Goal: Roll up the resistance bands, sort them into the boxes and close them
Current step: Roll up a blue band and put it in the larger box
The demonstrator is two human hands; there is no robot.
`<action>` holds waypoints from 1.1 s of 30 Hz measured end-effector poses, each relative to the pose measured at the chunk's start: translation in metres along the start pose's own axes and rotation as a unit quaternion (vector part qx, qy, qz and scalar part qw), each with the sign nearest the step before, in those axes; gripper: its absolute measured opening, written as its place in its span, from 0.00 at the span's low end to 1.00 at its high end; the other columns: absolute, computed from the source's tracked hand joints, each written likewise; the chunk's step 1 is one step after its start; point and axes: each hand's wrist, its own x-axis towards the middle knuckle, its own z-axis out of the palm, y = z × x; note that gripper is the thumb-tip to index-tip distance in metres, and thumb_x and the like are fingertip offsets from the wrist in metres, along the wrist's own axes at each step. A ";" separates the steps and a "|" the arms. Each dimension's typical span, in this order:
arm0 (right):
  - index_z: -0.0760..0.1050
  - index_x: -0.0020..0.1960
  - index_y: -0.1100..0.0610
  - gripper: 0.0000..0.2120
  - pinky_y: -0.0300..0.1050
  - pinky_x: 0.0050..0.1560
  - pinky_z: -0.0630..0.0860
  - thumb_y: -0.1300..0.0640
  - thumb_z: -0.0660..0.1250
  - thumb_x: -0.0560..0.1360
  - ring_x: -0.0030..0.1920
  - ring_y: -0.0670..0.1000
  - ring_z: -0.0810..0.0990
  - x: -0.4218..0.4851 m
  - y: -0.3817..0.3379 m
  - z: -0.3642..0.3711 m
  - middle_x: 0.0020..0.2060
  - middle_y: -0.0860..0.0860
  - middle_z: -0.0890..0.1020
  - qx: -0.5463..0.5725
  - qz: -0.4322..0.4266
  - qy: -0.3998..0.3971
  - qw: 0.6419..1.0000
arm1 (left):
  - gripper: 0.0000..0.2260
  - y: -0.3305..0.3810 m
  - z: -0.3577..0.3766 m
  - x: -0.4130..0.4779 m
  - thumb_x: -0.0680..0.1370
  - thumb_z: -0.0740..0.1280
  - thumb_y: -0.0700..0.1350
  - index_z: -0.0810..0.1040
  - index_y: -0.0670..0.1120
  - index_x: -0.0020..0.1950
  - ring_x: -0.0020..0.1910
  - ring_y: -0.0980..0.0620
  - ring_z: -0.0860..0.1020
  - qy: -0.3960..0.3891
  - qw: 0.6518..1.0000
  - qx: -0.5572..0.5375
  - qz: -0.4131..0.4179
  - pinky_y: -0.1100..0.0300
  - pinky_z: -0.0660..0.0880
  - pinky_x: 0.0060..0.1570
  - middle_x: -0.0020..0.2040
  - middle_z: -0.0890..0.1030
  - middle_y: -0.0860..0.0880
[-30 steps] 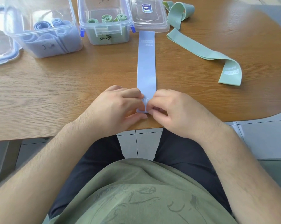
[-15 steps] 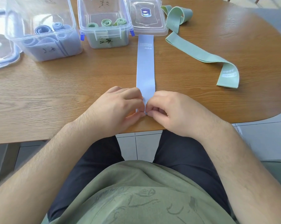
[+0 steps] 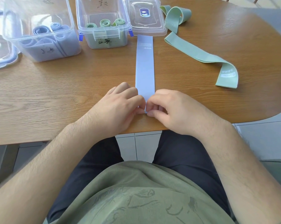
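Clear box (image 3: pixel 39 29) upper left holds blue rolls; next box (image 3: pixel 102 26) green rolls. Centre: left hand (image 3: pixel 118 109) and right hand (image 3: pixel 170 109), fingers clamped on near end of blue band (image 3: pixel 145 67) flat on bench (image 3: pixel 71 88); green band (image 3: pixel 201 54) upper right

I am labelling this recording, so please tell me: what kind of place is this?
Probably a home room, perhaps a dining area: a rounded wooden table, pale floor tiles beneath it, and household plastic storage boxes on top. Nothing looks like a lab or workshop.

wooden table (image 3: pixel 55 97), tiled floor (image 3: pixel 136 144), green seat cushion (image 3: pixel 277 168)
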 end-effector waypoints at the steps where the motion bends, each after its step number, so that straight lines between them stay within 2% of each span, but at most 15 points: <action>1: 0.79 0.50 0.48 0.03 0.51 0.48 0.76 0.53 0.67 0.80 0.45 0.46 0.76 0.000 0.001 0.001 0.44 0.44 0.75 0.002 -0.001 0.003 1.000 | 0.13 0.000 0.001 0.000 0.82 0.58 0.49 0.80 0.46 0.51 0.48 0.45 0.70 0.000 1.000 -0.002 -0.001 0.45 0.76 0.47 0.45 0.76 0.48; 5: 0.81 0.52 0.50 0.05 0.50 0.50 0.75 0.53 0.66 0.81 0.47 0.47 0.76 0.000 0.003 0.003 0.48 0.46 0.75 0.012 0.003 0.025 1.000 | 0.11 0.002 0.004 -0.001 0.82 0.59 0.45 0.80 0.43 0.50 0.44 0.43 0.72 0.004 1.000 -0.016 -0.009 0.44 0.75 0.45 0.47 0.76 0.45; 8: 0.81 0.53 0.51 0.06 0.46 0.47 0.73 0.54 0.65 0.82 0.44 0.44 0.73 0.001 0.004 0.005 0.46 0.45 0.74 0.011 0.002 0.029 1.000 | 0.07 0.004 0.004 -0.003 0.81 0.62 0.43 0.79 0.43 0.51 0.43 0.43 0.74 0.010 1.000 -0.002 -0.017 0.46 0.75 0.42 0.46 0.76 0.46; 10: 0.81 0.54 0.51 0.07 0.42 0.44 0.69 0.55 0.64 0.82 0.42 0.43 0.71 0.001 0.004 0.005 0.44 0.43 0.73 0.010 0.001 0.028 1.000 | 0.07 0.005 0.002 -0.003 0.81 0.61 0.42 0.79 0.44 0.52 0.42 0.44 0.74 0.014 1.000 0.006 -0.016 0.48 0.75 0.41 0.45 0.76 0.47; 12: 0.80 0.54 0.50 0.06 0.42 0.43 0.70 0.55 0.64 0.82 0.42 0.44 0.72 0.000 0.005 0.004 0.44 0.43 0.74 0.010 0.003 0.035 0.999 | 0.07 0.005 0.001 -0.003 0.80 0.61 0.39 0.79 0.45 0.53 0.41 0.44 0.73 0.016 1.000 0.008 -0.013 0.49 0.74 0.40 0.45 0.76 0.47; 15: 0.78 0.53 0.48 0.05 0.45 0.45 0.74 0.54 0.64 0.82 0.44 0.45 0.74 -0.001 0.005 0.004 0.45 0.43 0.76 0.017 0.003 0.048 0.999 | 0.06 0.002 -0.001 -0.004 0.81 0.65 0.43 0.81 0.45 0.52 0.43 0.45 0.74 0.006 1.000 -0.012 -0.012 0.47 0.75 0.44 0.47 0.77 0.47; 17: 0.79 0.53 0.48 0.05 0.45 0.46 0.74 0.53 0.64 0.82 0.44 0.44 0.73 -0.002 0.006 0.006 0.46 0.43 0.75 0.014 0.003 0.052 0.999 | 0.08 -0.001 -0.002 -0.004 0.81 0.66 0.48 0.82 0.45 0.52 0.44 0.46 0.74 0.000 1.000 -0.028 -0.011 0.47 0.75 0.47 0.48 0.77 0.48; 19: 0.80 0.53 0.49 0.06 0.43 0.46 0.73 0.52 0.65 0.82 0.45 0.44 0.73 -0.003 0.008 0.007 0.46 0.44 0.75 0.014 0.002 0.058 0.998 | 0.08 -0.003 -0.002 -0.002 0.80 0.68 0.47 0.83 0.44 0.52 0.44 0.46 0.75 0.008 0.999 -0.039 -0.008 0.48 0.75 0.48 0.48 0.76 0.47; 22: 0.82 0.54 0.49 0.06 0.39 0.47 0.70 0.51 0.69 0.79 0.46 0.43 0.72 -0.005 0.010 0.007 0.47 0.46 0.75 0.014 0.002 0.063 0.998 | 0.08 -0.001 0.001 0.000 0.81 0.67 0.45 0.84 0.43 0.51 0.42 0.45 0.75 0.023 0.999 -0.042 -0.008 0.48 0.75 0.46 0.46 0.76 0.45; 26: 0.83 0.55 0.50 0.07 0.39 0.46 0.69 0.52 0.66 0.81 0.45 0.43 0.71 -0.003 0.010 0.007 0.46 0.46 0.76 0.020 0.008 0.071 0.997 | 0.08 0.000 0.003 0.001 0.82 0.65 0.44 0.83 0.42 0.52 0.39 0.42 0.75 0.035 0.999 -0.021 -0.012 0.46 0.76 0.42 0.43 0.76 0.44; 28: 0.82 0.56 0.50 0.08 0.40 0.45 0.68 0.53 0.65 0.82 0.44 0.43 0.70 -0.002 0.008 0.007 0.46 0.46 0.76 0.014 0.008 0.072 0.997 | 0.07 0.000 0.002 0.001 0.81 0.65 0.42 0.82 0.42 0.54 0.39 0.41 0.74 0.036 0.999 -0.014 -0.018 0.46 0.76 0.41 0.43 0.76 0.44; 31: 0.78 0.57 0.48 0.06 0.45 0.44 0.73 0.53 0.65 0.82 0.42 0.45 0.72 -0.002 0.006 0.006 0.43 0.45 0.75 0.020 0.011 0.076 0.997 | 0.07 0.000 0.004 0.001 0.80 0.65 0.39 0.82 0.43 0.52 0.40 0.41 0.74 0.033 0.999 -0.011 -0.025 0.45 0.76 0.41 0.43 0.76 0.45; 33: 0.76 0.55 0.47 0.04 0.50 0.44 0.76 0.52 0.64 0.82 0.42 0.46 0.74 -0.003 0.006 0.007 0.42 0.45 0.75 0.022 0.015 0.080 0.996 | 0.07 -0.001 0.005 0.000 0.81 0.64 0.40 0.82 0.43 0.52 0.41 0.41 0.74 0.037 0.999 -0.010 -0.036 0.44 0.76 0.42 0.44 0.76 0.45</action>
